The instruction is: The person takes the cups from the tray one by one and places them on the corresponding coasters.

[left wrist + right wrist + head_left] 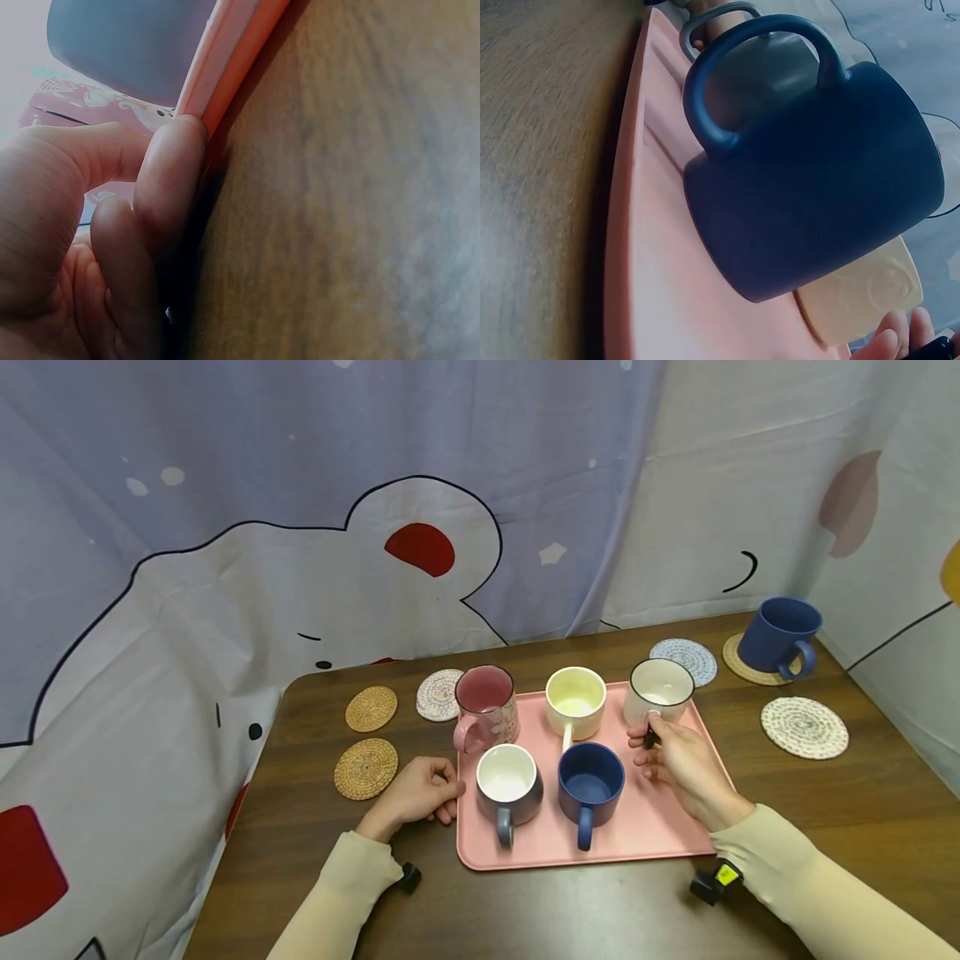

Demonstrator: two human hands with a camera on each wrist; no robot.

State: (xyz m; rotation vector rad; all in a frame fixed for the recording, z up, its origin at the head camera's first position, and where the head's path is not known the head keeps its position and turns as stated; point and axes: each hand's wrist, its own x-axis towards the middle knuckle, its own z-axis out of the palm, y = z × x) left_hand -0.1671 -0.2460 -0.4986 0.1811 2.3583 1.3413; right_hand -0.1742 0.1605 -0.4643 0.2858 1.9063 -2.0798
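Note:
My right hand [686, 768] pinches the black handle of a white mug with a dark rim [660, 685] at the tray's back right corner. My left hand [423, 789] grips the left rim of a pink tray [660, 835], its fingertips at the edge in the left wrist view. On the tray's left stand a pink floral mug [487, 710] and a grey mug with white inside [510, 785]. A cream mug [576, 702] and a navy mug [591, 785] stand mid-tray. That navy mug [817, 187] fills much of the right wrist view.
Two tan woven coasters [366, 768] lie left of the tray, and a speckled coaster [438, 695] behind it. To the right are a bluish coaster [686, 660], a pale coaster [805, 727] and another blue mug [780, 635] on a tan coaster. A printed curtain [420, 610] hangs behind the table.

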